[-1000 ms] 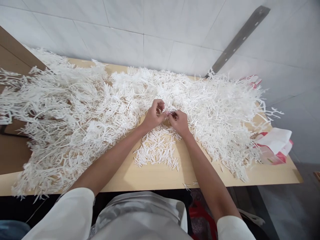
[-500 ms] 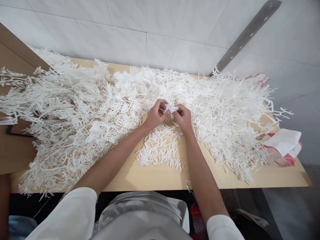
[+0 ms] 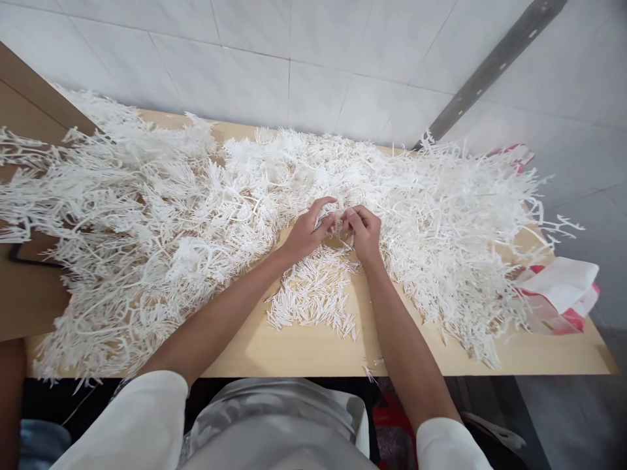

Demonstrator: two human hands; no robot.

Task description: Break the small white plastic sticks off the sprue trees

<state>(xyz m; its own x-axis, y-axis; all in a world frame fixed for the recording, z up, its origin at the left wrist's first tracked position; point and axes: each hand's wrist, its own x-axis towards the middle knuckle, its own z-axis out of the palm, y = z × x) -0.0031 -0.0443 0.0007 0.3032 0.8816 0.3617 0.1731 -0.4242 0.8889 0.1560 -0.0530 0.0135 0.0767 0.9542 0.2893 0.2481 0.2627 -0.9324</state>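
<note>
Left hand (image 3: 307, 230): we pinch a white plastic branch (image 3: 339, 220), fingers closed.
Right hand (image 3: 365, 230): pinching the same branch, touching the left.
Small sticks (image 3: 313, 297): heap just below both hands.

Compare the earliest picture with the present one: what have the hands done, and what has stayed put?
Both hands have stayed together over the same spot. The left hand has stretched its fingers out flatter, and the right hand still pinches a small white plastic piece between them. The pile of loose sticks, the heap of white sprues and the table are unchanged.
</note>
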